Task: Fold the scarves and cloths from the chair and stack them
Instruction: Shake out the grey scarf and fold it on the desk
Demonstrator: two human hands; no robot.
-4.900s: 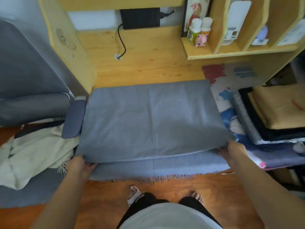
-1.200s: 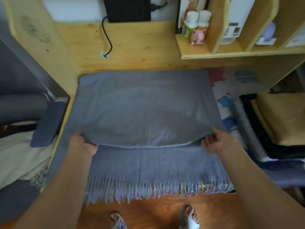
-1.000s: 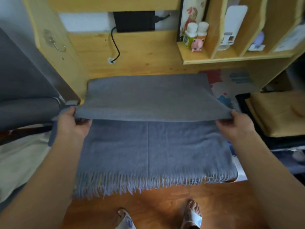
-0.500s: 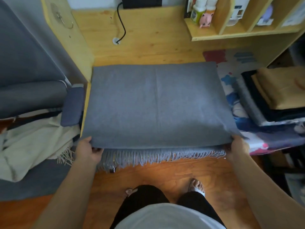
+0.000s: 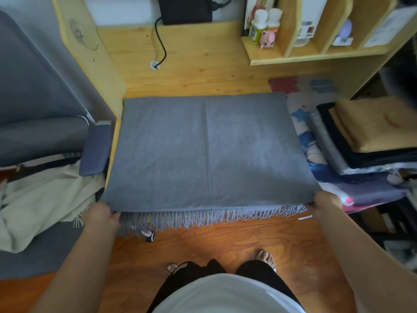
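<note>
1. the grey scarf (image 5: pixel 209 152) lies flat on the wooden desk (image 5: pixel 203 71), folded into a big rectangle with a crease line down its middle.
2. its near edge sits at the front of the desk, and a row of fringe (image 5: pixel 203 219) hangs out from under that edge, over the floor.
3. the left hand (image 5: pixel 101 214) holds the near left corner of the top layer. its fingers curl around the edge, but the tips are hidden under the cloth.
4. the right hand (image 5: pixel 325 203) holds the near right corner the same way. i cannot tell just how its fingers pinch, since they are tucked under too.
5. the top layer seems to line up with the layer below it, so this fold looks almost done.
6. the scarf is still wide. i think it needs at least one more fold, maybe side to side along the crease, before it can go on the pile.
7. to the right, on a colorful mat (image 5: pixel 300 98), there is a stack of folded cloths (image 5: pixel 365 136): tan on top, black under it, grey at the bottom. those look finished.
8. to the left, a cream cloth (image 5: pixel 38 206) with fringe still lies in a loose heap on the chair (image 5: pixel 40 136). it is not folded yet.
9. so some of the job is done, one scarf is in the middle, and at least one cloth is left.
</note>
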